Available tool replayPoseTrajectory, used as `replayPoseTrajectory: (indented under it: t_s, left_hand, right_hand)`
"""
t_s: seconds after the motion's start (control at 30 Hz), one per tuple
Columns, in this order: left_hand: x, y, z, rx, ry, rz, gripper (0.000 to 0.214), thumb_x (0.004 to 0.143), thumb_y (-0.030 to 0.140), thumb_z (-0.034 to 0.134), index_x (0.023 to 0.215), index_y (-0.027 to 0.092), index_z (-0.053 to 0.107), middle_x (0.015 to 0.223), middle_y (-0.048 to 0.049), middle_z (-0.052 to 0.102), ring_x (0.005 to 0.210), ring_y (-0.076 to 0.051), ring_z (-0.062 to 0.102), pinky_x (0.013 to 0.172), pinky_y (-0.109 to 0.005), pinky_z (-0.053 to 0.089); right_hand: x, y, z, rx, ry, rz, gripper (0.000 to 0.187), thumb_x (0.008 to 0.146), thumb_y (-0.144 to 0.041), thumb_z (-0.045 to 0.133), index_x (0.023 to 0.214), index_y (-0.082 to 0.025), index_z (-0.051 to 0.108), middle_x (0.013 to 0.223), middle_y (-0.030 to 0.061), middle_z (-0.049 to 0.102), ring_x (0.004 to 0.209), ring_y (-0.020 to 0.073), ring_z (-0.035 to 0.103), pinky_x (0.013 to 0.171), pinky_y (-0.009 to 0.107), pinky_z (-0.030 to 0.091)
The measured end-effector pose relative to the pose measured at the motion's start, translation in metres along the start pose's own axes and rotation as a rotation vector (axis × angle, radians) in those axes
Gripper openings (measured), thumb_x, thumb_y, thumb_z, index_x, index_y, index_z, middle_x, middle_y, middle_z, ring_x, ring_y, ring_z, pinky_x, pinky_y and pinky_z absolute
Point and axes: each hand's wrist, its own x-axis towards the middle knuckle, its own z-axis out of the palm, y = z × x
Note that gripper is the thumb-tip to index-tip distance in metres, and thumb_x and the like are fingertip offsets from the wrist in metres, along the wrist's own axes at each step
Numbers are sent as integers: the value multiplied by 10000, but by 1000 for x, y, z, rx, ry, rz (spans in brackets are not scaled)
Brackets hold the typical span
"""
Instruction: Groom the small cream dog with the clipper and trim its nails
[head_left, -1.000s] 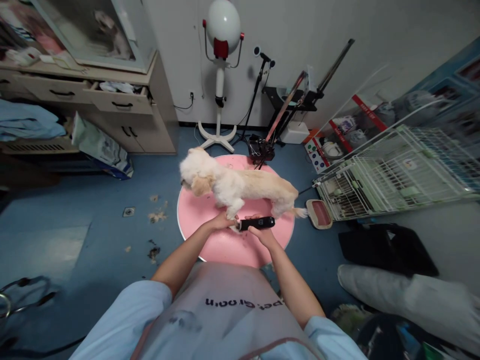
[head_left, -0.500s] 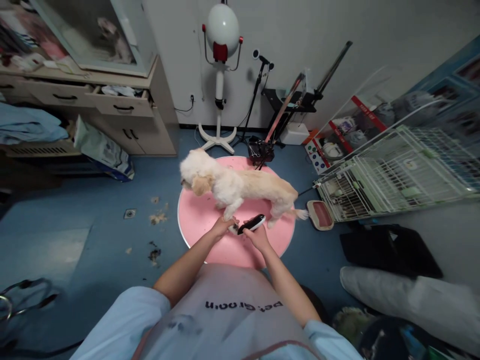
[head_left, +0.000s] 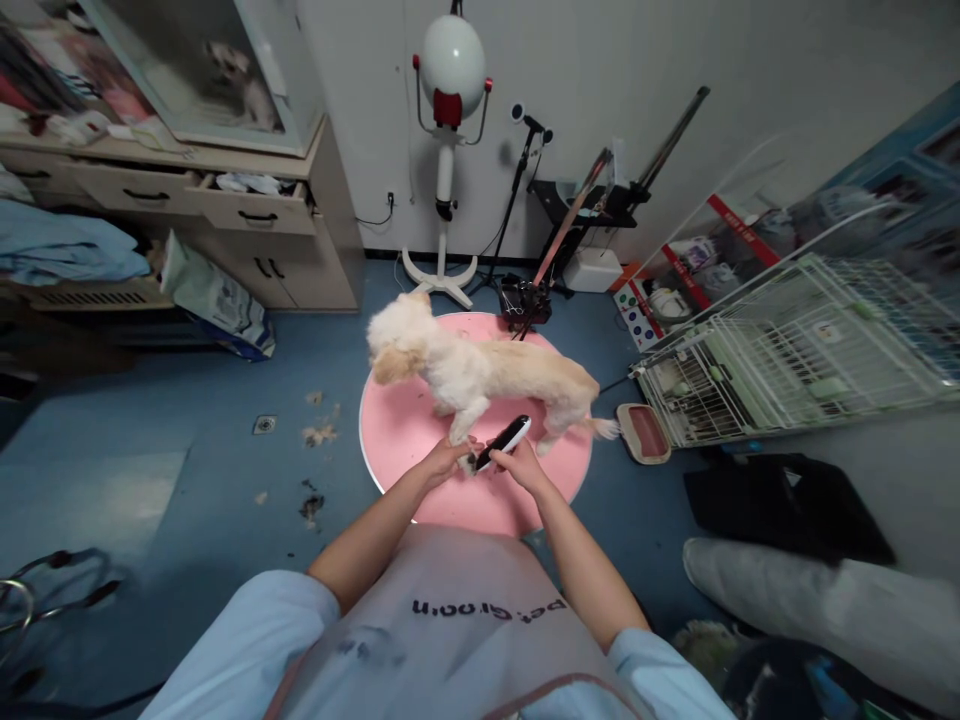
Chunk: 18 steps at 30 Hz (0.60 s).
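Note:
A cream and white dog (head_left: 517, 372) stands on a round pink table (head_left: 397, 435), its head to the left and its tail to the right. One of its front legs is lifted toward me, and my left hand (head_left: 446, 457) is closed around the lower part of it. The paw (head_left: 466, 463) sticks out between my hands. In my right hand (head_left: 519, 464) I grip a black and white hair clipper (head_left: 504, 442), its lower end beside the paw. Whether the blade touches the fur is too small to tell.
Behind the table stand a white-domed dryer (head_left: 452, 70) and a black tripod (head_left: 514, 195). Wire cages (head_left: 787, 350) and a litter tray (head_left: 645, 434) are at the right. Tufts of cut hair (head_left: 320, 434) lie on the floor. A cabinet (head_left: 300, 250) with drawers ajar stands left.
The clipper has tilted more upright, still beside the paw. The dog's head has turned away from me. My left hand keeps its hold on the leg. The whole view has shifted slightly.

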Motion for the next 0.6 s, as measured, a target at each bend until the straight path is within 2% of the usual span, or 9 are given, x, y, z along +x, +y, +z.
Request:
replayPoseTrajectory:
  t_s: [0.13,0.27,0.37,0.5,0.6]
  left_hand:
    - [-4,1,0,-60,-37,-4,544,500,370,956,885,105,677,828,-78,712,803,-195,671,771,-295,486]
    - [-6,-2,-1,-149,-53,-6,512,514,323,959,896,114,690,855,-79,731,830,-201,688,815,-306,495]
    - [-7,-4,0,-187,-58,-6,519,493,316,967,890,110,703,852,-82,737,788,-189,685,784,-299,498]
    - [-6,-6,5,-175,-51,30,409,559,274,938,855,106,711,813,-73,721,789,-187,682,763,-288,494]
    - [-4,-11,10,-192,-1,70,362,578,265,921,824,112,704,778,-58,701,729,-169,657,686,-273,476]
  right_hand:
    - [0,1,2,51,124,36,228,706,-378,718,775,-174,643,606,26,660,475,164,567,444,274,458]
    - [-2,5,5,48,131,56,251,703,-392,730,735,-193,579,549,1,617,449,152,547,420,251,424]
    - [-3,7,6,99,239,47,281,728,-443,699,730,-216,535,541,-14,596,436,143,522,418,250,419]
    - [-6,4,10,-43,181,31,296,683,-420,749,739,-219,539,525,-29,587,441,148,518,418,246,398]
    - [-10,0,18,-68,268,-15,282,717,-431,700,680,-214,523,512,-26,561,463,148,518,440,247,397]
